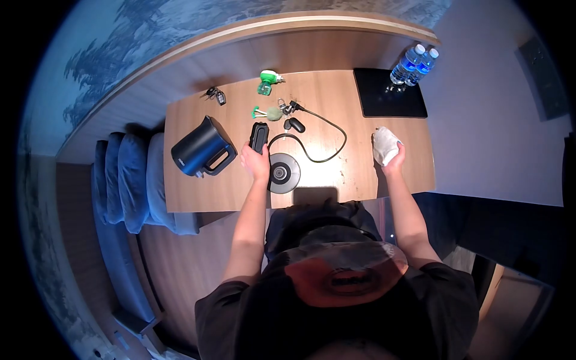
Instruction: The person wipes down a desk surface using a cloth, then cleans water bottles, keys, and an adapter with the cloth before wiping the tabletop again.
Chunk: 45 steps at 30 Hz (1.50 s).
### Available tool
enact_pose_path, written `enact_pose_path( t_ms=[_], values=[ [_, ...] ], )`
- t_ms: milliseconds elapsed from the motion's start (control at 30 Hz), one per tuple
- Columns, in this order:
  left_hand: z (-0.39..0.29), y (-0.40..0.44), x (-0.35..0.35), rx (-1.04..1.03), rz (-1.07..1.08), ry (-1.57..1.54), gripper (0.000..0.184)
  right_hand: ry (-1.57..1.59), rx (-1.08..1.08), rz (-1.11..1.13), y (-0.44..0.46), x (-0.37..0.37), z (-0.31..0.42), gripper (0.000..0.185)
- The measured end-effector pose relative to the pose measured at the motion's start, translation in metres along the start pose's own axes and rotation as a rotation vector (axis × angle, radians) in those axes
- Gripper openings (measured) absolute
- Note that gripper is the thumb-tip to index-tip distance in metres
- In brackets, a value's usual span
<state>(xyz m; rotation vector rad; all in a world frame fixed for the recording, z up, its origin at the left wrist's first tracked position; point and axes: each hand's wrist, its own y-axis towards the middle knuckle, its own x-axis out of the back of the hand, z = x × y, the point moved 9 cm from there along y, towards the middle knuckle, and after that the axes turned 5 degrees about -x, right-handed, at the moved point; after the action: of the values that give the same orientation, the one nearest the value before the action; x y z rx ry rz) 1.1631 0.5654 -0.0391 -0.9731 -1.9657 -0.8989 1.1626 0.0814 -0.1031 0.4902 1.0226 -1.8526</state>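
My left hand (257,162) is closed around a black oblong object (259,137) with a ridged-looking frame; its exact kind is unclear. Just to the right of that hand lies the round kettle base (284,174), its black cord (333,157) looping across the table. A dark electric kettle (199,147) is left of my left hand, its handle toward me. Over by the table's right side, my right hand (396,158) grips a crumpled white cloth (384,146). The fingers are partly hidden behind the cloth.
Toward the back are a bunch of keys (217,95), a green-and-white plug-in bottle (267,83) and a small green-tipped charm (273,113). Near the cord lies a black fob (296,125). A black tray (375,107) and two water bottles (408,65) occupy the back right corner.
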Motion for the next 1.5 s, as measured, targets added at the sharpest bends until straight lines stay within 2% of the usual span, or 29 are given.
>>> enact_pose_path(
  t_ms=[267, 333, 367, 467, 500, 533, 600, 667, 700, 800, 900, 1000, 1100, 1200, 1400, 1500],
  values=[
    [0.016, 0.005, -0.007, 0.083, 0.115, 0.030, 0.057, 0.003, -0.053, -0.039, -0.009, 0.011, -0.030, 0.049],
    [0.010, 0.003, -0.002, -0.001, -0.002, 0.123, 0.057, -0.014, -0.077, -0.055, -0.013, 0.011, -0.039, 0.047],
    [0.005, 0.001, 0.000, -0.044, -0.061, 0.168, 0.056, -0.043, -0.056, -0.038, -0.015, 0.009, -0.040, 0.048],
    [-0.041, 0.003, 0.000, -0.272, 0.010, 0.077, 0.056, -0.220, -0.069, -0.100, -0.020, 0.007, -0.047, 0.049],
    [-0.063, -0.001, -0.004, -0.478, 0.007, 0.001, 0.048, -0.290, -0.089, -0.091, -0.019, 0.006, -0.051, 0.050],
    [-0.079, -0.004, -0.023, -0.581, 0.131, 0.047, 0.038, -0.299, -0.098, -0.086, -0.017, 0.007, -0.054, 0.051],
    [-0.114, -0.016, -0.042, -0.854, 0.193, -0.015, 0.030, -0.317, -0.111, -0.081, -0.017, 0.006, -0.058, 0.052],
    [-0.141, -0.034, -0.050, -1.013, 0.235, -0.064, 0.025, -0.300, -0.106, -0.107, -0.020, 0.005, -0.058, 0.052],
    [-0.152, -0.042, -0.057, -1.062, 0.411, -0.123, 0.027, -0.303, -0.102, -0.140, -0.021, 0.006, -0.058, 0.052],
    [-0.168, -0.065, -0.078, -1.172, 0.670, 0.067, 0.038, -0.329, -0.092, -0.211, -0.023, 0.008, -0.059, 0.052],
    [-0.174, -0.079, -0.075, -1.273, 0.685, 0.134, 0.043, -0.310, -0.092, -0.194, -0.022, 0.008, -0.063, 0.053],
    [-0.171, -0.090, -0.085, -1.351, 0.795, 0.250, 0.042, -0.331, -0.090, -0.188, -0.015, 0.017, -0.066, 0.053],
    [-0.169, -0.095, -0.092, -1.401, 0.807, 0.277, 0.034, -0.334, -0.076, -0.174, -0.016, 0.016, -0.064, 0.052],
    [-0.173, -0.094, -0.088, -1.372, 0.747, 0.150, 0.023, -0.321, -0.091, -0.156, -0.014, 0.015, -0.066, 0.052],
    [-0.188, -0.049, -0.041, -0.825, 0.670, -0.363, 0.013, -0.349, -0.088, -0.159, -0.013, 0.019, -0.069, 0.053],
    [-0.169, -0.014, -0.022, -0.612, 0.452, -0.692, 0.019, -0.383, -0.095, -0.209, -0.018, 0.020, -0.073, 0.054]
  ],
)
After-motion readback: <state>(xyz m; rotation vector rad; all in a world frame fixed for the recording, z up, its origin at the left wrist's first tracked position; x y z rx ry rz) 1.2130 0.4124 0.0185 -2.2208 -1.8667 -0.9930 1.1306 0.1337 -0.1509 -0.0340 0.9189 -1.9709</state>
